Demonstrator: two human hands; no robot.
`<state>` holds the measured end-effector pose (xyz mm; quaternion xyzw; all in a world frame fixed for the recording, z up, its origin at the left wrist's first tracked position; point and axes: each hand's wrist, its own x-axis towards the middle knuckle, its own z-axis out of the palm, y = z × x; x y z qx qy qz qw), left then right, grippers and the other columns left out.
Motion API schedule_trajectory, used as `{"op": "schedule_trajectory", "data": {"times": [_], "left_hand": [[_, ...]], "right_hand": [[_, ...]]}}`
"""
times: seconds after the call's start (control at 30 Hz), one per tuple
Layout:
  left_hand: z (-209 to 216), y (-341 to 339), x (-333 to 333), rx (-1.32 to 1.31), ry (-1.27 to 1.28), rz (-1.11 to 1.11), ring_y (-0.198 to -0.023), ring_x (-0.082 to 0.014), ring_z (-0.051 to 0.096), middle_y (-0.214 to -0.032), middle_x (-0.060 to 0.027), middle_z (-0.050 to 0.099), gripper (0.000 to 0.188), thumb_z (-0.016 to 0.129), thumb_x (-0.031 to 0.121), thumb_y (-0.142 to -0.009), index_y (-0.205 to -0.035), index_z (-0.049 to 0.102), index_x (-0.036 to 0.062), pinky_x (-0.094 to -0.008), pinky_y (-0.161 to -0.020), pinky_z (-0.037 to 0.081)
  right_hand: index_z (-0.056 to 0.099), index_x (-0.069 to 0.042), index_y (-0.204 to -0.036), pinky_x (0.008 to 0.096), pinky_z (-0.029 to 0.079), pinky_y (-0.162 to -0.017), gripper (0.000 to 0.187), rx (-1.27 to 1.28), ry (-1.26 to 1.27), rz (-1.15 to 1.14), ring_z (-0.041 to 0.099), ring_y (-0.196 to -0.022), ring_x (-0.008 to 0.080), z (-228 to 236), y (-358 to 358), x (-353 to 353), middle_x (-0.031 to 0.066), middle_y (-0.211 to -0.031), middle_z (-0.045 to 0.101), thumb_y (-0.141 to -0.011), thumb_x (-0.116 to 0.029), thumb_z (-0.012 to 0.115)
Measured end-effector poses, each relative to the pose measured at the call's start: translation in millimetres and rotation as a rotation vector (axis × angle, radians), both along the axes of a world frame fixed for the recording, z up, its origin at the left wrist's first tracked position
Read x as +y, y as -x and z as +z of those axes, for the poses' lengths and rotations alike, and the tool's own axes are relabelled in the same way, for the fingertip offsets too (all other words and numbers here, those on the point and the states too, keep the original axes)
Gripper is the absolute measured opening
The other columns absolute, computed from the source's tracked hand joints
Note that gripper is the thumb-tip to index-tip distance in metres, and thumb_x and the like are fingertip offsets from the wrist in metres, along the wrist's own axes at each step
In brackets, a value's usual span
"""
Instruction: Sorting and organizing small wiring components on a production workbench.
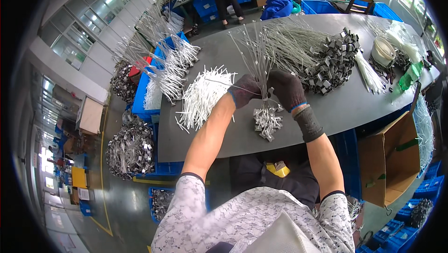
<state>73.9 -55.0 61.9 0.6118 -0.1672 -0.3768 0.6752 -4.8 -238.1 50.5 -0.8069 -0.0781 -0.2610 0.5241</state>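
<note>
Over the grey table, my left hand [245, 90] and my right hand [285, 90], both in dark knit gloves, are closed around a bundle of thin clear-grey strands [257, 52]. The strands fan out upward and away from me. Below the gloves hangs the bundle's cluster of small metallic end pieces [268, 122], close to the table's near edge. A thin grey strip sticks out leftward from my left hand; its far end lies over a pile of short white tubes [205, 95]. The fingertips are partly hidden behind the gloves and strands.
Right of my hands lies a large heap of strands [294, 43] with dark square end pieces [333, 62]. Farther right are a white bucket [383, 51] and a white strand bundle [369, 73]. A blue crate [142, 95] with bundles adjoins the left edge; a cardboard box [392, 155] stands right.
</note>
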Motion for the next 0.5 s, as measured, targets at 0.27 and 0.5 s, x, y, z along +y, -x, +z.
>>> {"op": "schedule_trajectory", "data": {"times": [0.27, 0.5], "left_hand": [[-9, 2, 19, 0.075, 0.049, 0.118, -0.094, -0.0188, 0.07, -0.104, -0.0085, 0.071, 0.03, 0.074, 0.024, -0.092, -0.111, 0.066, 0.0025, -0.033, -0.084, 0.057], [12, 4, 22, -0.161, -0.11, -0.012, -0.092, -0.0196, 0.07, -0.1, -0.0103, 0.072, 0.028, 0.075, 0.027, -0.09, -0.113, 0.072, 0.0103, -0.0314, -0.081, 0.056]], "right_hand": [[0.071, 0.001, -0.102, 0.0299, 0.051, -0.061, 0.026, 0.422, -0.156, 0.302, 0.062, -0.067, 0.0108, 22, 33, 0, 0.0062, -0.081, 0.068, -0.095, -0.022, 0.063], [0.056, -0.005, -0.131, 0.0287, 0.054, -0.066, 0.038, 0.266, -0.345, 0.225, 0.064, -0.07, 0.0128, 30, 28, 6, 0.0104, -0.112, 0.067, -0.095, -0.015, 0.06]]}}
